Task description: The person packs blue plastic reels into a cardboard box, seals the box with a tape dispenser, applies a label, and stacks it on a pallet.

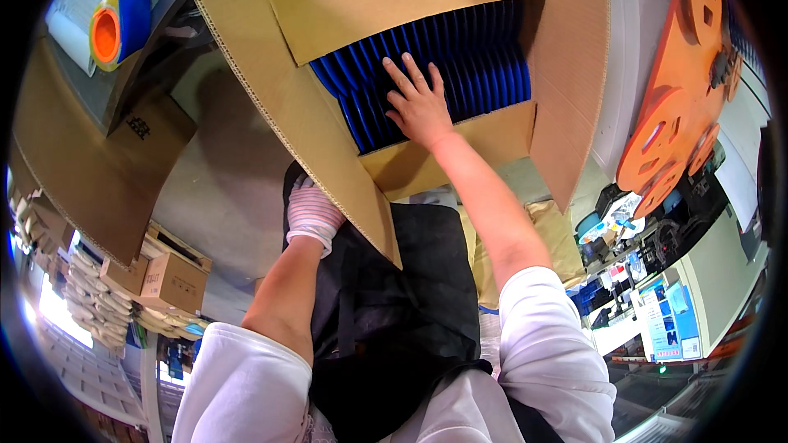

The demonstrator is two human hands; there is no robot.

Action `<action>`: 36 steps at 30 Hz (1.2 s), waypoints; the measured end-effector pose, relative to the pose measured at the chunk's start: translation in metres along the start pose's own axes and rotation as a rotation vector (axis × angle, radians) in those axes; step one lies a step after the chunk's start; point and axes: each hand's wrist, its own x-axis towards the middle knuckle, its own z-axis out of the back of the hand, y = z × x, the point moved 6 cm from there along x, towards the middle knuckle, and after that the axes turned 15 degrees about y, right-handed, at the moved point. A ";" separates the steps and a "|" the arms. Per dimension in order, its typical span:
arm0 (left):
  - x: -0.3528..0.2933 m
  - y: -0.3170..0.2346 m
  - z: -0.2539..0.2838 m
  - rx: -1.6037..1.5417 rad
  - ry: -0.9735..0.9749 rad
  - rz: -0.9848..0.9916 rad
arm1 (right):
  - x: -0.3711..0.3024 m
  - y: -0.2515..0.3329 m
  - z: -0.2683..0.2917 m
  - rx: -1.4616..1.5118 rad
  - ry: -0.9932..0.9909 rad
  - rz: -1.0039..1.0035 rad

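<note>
An open cardboard box (451, 148) stands in front of me with its flaps spread outward. Rows of thin, dark-blue ribbed pieces (484, 57) fill it, standing on edge side by side. My right hand (420, 107), bare, reaches over the near flap and rests on these pieces with its fingers spread; it grips nothing. My left hand (313, 213) wears a striped white and pink glove. It is beside the outer face of the left flap (271, 107), which hides part of its fingers, so its grip is unclear.
An orange machine panel (669, 107) rises at the right. At the upper left, a roll of blue tape (123, 25) lies on a metal table. Another open carton (90, 148) is below it. Stacked sacks (98, 299) and a closed carton (172, 283) stand farther back left.
</note>
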 end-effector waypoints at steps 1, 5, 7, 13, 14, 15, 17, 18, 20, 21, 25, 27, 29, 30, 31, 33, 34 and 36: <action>0.000 0.000 0.000 0.007 0.010 0.007 | 0.001 0.002 -0.002 -0.017 0.020 -0.015; 0.000 0.000 0.000 0.031 0.004 -0.001 | 0.002 0.009 -0.008 -0.053 -0.087 0.071; -0.001 0.000 0.000 0.027 -0.015 -0.016 | 0.002 0.011 -0.008 -0.012 -0.062 0.113; -0.004 0.000 0.003 0.021 -0.017 -0.010 | 0.005 0.015 -0.007 0.028 0.013 0.119; -0.005 -0.001 0.004 0.025 -0.023 -0.008 | 0.005 0.015 -0.006 0.037 -0.005 0.107; -0.004 0.000 0.003 0.025 -0.032 -0.012 | 0.005 0.016 -0.005 0.044 -0.019 0.095; -0.001 0.004 -0.002 0.024 -0.056 -0.023 | 0.008 0.021 -0.006 0.081 -0.028 0.090; -0.001 0.004 -0.003 0.030 -0.063 -0.027 | 0.009 0.023 -0.006 0.101 -0.037 0.085; -0.001 0.004 -0.004 0.044 -0.065 -0.032 | 0.011 0.025 -0.010 0.068 -0.041 0.053; -0.001 0.004 -0.004 0.052 -0.061 -0.030 | 0.012 0.026 -0.011 0.053 -0.043 0.039; -0.004 0.003 -0.001 0.059 -0.059 -0.020 | 0.014 0.028 -0.014 0.038 -0.018 -0.005; -0.005 0.003 0.000 0.054 -0.046 -0.005 | 0.016 0.029 -0.013 0.044 0.027 -0.031; -0.006 0.004 0.001 0.060 -0.041 0.010 | 0.018 0.032 -0.013 0.065 0.064 -0.065; -0.006 0.003 0.002 0.057 -0.035 0.012 | 0.020 0.032 -0.013 0.075 0.081 -0.084; -0.007 0.001 0.004 0.053 -0.028 0.014 | 0.021 0.033 -0.015 0.033 0.021 -0.096; -0.009 -0.002 0.009 0.023 -0.001 0.014 | 0.024 0.035 -0.024 -0.048 -0.101 -0.117; -0.010 -0.003 0.011 0.033 0.002 0.014 | 0.025 0.034 -0.029 -0.046 -0.102 -0.152; -0.011 -0.004 0.012 0.049 0.010 0.018 | 0.024 0.037 -0.034 -0.039 -0.098 -0.217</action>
